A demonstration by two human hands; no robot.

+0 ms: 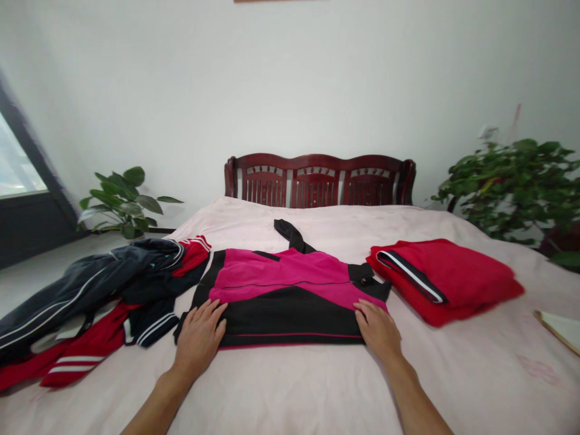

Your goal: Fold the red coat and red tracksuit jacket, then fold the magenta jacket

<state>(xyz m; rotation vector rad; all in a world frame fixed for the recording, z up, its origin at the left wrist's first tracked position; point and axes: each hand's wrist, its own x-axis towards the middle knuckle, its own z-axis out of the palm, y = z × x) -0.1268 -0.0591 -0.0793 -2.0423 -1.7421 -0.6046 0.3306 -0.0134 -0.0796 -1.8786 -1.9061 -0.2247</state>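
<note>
A magenta and black zip jacket (290,296) lies flat on the bed, its collar end to the right and its hem end to the left. One black sleeve (290,232) sticks out behind it toward the headboard; the near sleeve lies along the front edge. My left hand (202,329) rests palm down on the jacket's near left corner, fingers stretched out. On the near right corner lies my right hand (377,326), also flat with its fingers extended. Neither hand grips the cloth.
To the left is a loose heap of dark blue and red clothes (149,272). Folded red garments (453,278) are stacked on the right. A wooden headboard (317,181) stands behind the pink bedsheet (308,386). Potted plants (124,199) flank the bed. A pale flat object (562,329) lies far right.
</note>
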